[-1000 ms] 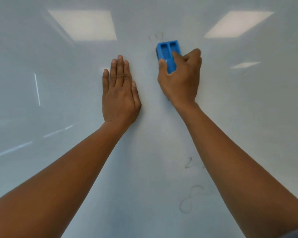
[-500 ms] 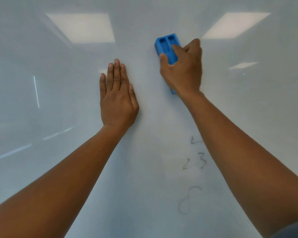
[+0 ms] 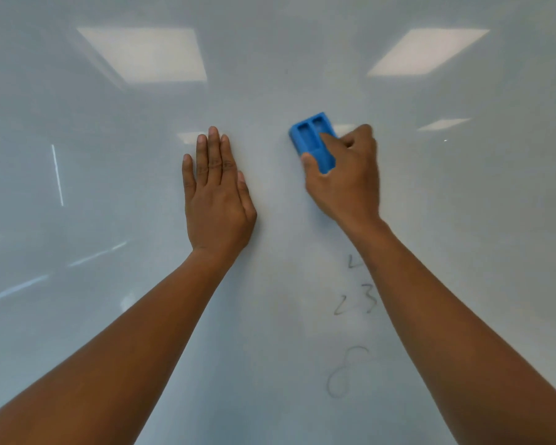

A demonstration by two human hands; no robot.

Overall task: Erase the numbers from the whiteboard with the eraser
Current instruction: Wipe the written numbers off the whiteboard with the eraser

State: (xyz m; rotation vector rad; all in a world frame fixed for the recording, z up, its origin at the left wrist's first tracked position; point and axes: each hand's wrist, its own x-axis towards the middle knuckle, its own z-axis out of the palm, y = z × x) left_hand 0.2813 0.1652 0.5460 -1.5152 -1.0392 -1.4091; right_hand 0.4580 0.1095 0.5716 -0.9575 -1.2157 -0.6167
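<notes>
A glossy whiteboard fills the head view. My right hand grips a blue eraser and holds it against the board at upper centre-right. My left hand lies flat on the board to the left of it, fingers straight and together. Below my right wrist stand faint grey numbers: a partly hidden mark, a "23" and an "8". My right forearm covers the board to the right of them.
Ceiling light panels reflect in the board at upper left and upper right. Thin bright reflected streaks run down the left side.
The faint number above the eraser is gone. My right hand went up with the eraser, then came down and slightly right. The left hand stays flat on the board.
</notes>
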